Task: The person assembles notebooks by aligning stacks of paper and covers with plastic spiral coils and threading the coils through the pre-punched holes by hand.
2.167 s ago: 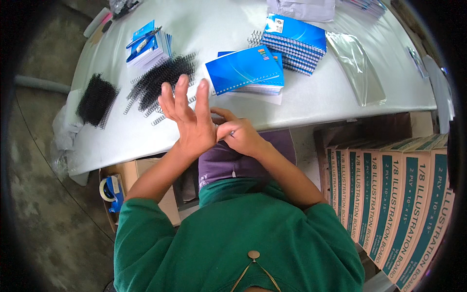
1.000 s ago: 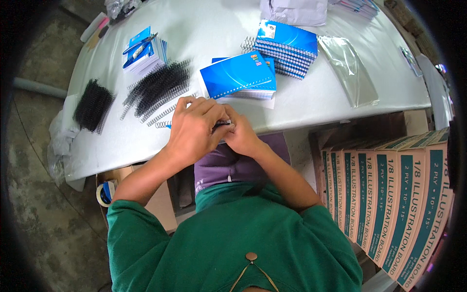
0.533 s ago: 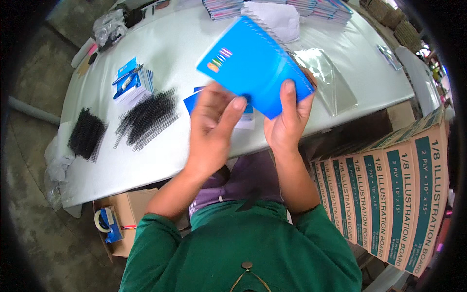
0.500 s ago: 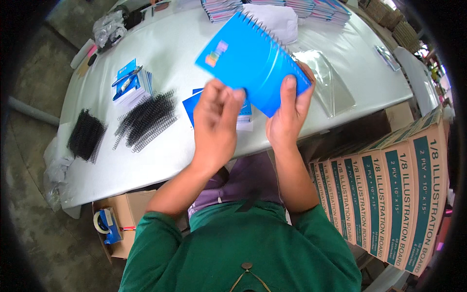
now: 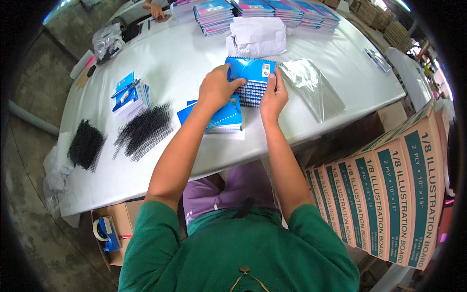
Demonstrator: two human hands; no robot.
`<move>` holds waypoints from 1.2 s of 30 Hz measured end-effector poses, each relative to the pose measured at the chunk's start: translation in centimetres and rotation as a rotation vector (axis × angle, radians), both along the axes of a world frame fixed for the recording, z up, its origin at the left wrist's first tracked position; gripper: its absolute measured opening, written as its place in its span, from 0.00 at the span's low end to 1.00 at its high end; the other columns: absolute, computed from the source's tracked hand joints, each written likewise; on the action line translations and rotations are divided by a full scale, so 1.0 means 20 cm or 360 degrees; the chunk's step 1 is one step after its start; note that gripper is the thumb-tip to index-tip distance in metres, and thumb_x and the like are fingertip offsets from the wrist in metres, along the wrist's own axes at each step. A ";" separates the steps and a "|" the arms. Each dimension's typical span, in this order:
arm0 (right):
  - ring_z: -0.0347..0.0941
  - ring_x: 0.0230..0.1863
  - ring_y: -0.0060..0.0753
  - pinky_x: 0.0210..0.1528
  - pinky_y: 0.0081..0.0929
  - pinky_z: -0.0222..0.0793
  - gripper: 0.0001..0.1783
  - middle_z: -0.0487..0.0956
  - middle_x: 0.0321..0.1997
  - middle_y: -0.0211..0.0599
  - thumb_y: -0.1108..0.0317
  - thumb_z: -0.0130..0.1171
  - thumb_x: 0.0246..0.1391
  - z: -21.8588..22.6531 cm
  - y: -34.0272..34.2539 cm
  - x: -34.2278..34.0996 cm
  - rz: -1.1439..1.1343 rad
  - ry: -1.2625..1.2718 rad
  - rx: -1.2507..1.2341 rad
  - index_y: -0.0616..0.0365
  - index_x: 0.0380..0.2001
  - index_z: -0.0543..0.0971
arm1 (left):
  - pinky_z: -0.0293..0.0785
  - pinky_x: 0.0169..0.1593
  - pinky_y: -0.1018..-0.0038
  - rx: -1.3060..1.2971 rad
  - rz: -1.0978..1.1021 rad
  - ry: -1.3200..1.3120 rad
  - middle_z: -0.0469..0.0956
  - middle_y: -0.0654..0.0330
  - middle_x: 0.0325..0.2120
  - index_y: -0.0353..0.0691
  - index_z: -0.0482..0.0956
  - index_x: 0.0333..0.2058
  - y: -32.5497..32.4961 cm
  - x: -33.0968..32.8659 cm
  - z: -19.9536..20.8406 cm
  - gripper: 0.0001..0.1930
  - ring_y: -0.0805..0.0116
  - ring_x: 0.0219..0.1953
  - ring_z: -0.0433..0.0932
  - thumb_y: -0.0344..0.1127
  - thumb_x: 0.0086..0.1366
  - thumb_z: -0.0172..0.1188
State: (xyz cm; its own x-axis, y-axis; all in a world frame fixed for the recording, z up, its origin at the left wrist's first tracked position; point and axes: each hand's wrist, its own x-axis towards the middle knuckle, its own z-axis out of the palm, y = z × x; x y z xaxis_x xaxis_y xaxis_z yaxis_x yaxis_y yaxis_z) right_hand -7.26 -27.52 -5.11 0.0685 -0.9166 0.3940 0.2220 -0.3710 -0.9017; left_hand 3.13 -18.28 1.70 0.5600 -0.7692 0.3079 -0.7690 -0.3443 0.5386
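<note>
A blue spiral notebook with a white label lies on top of a stack of wire-bound notebooks. My left hand is closed on its left side, with the thumb across the near edge. On the opposite side, my right hand grips the notebook, thumb against the cover and fingers along the stack's side. Below my left wrist sits a pile of blue covers and paper blocks. Two heaps of black coil bindings, one larger and one smaller, rest to the left.
Blue booklets with pens stand at left. Behind the stack are a white paper packet and piled notebooks. Clear plastic sheets lie at right, above cartons. Another person's hand is at the far left.
The blue notebook, held up in the air before, has come down onto the stack and its label side now faces up. Both hands moved with it; my left hand now grips its left side.
</note>
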 end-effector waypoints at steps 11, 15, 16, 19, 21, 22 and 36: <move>0.72 0.45 0.31 0.49 0.27 0.65 0.22 0.75 0.47 0.49 0.65 0.50 0.58 0.06 0.21 -0.23 -0.0072 -0.0130 -0.0174 0.66 0.53 0.66 | 0.69 0.50 0.66 0.0481 -0.0278 -0.0302 0.72 0.49 0.47 0.35 0.72 0.47 0.49 -0.12 0.18 0.29 0.52 0.48 0.72 0.44 0.47 0.67; 0.70 0.47 0.31 0.49 0.28 0.66 0.16 0.74 0.46 0.46 0.68 0.48 0.58 0.03 0.51 -0.44 0.0775 -0.0130 0.0505 0.65 0.47 0.70 | 0.74 0.42 0.64 0.0051 -0.0300 -0.1051 0.75 0.47 0.41 0.36 0.73 0.45 0.72 -0.16 -0.08 0.19 0.52 0.40 0.76 0.28 0.52 0.60; 0.70 0.48 0.33 0.50 0.29 0.65 0.17 0.73 0.47 0.47 0.67 0.51 0.56 0.02 0.58 -0.47 0.0887 -0.0083 0.0556 0.64 0.47 0.70 | 0.74 0.40 0.65 -0.0010 -0.0257 -0.0782 0.76 0.46 0.39 0.35 0.73 0.45 0.75 -0.19 -0.07 0.18 0.51 0.38 0.77 0.26 0.53 0.58; 0.63 0.57 0.46 0.56 0.40 0.59 0.28 0.68 0.55 0.46 0.62 0.62 0.44 0.04 0.77 -0.46 0.0675 0.0557 -0.0806 0.60 0.49 0.70 | 0.75 0.32 0.71 -0.0222 -0.0051 0.0101 0.78 0.43 0.30 0.30 0.71 0.47 0.86 -0.33 0.08 0.16 0.54 0.29 0.80 0.22 0.58 0.53; 0.49 0.65 0.52 0.59 0.48 0.52 0.35 0.57 0.64 0.43 0.59 0.67 0.34 0.03 0.88 -0.39 0.0513 0.0767 -0.1326 0.56 0.50 0.71 | 0.70 0.44 0.75 -0.0455 -0.0081 0.0804 0.77 0.47 0.38 0.30 0.69 0.50 0.93 -0.46 0.10 0.17 0.66 0.40 0.76 0.26 0.63 0.51; 0.58 0.62 0.50 0.55 0.45 0.57 0.31 0.63 0.61 0.44 0.61 0.66 0.33 0.02 0.88 -0.34 0.0284 0.0580 -0.1440 0.55 0.47 0.74 | 0.67 0.49 0.75 -0.0611 -0.0148 0.1105 0.77 0.49 0.41 0.29 0.68 0.51 0.96 -0.51 0.11 0.17 0.69 0.45 0.73 0.27 0.63 0.51; 0.71 0.45 0.23 0.49 0.22 0.65 0.16 0.77 0.45 0.40 0.79 0.58 0.49 -0.07 0.70 -0.24 0.1707 0.0329 0.0164 0.63 0.44 0.73 | 0.61 0.49 0.77 -0.0631 -0.0097 0.1042 0.66 0.60 0.34 0.37 0.61 0.45 1.00 -0.17 -0.36 0.19 0.71 0.41 0.65 0.18 0.53 0.46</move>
State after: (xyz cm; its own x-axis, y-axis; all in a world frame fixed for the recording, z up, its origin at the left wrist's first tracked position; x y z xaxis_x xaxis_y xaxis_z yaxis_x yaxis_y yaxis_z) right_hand -11.98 -13.56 -6.48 0.9059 -0.3688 0.2080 0.2252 0.0038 -0.9743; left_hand -0.34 1.80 -5.52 0.6831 -0.7059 0.1871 -0.2620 0.0023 0.9651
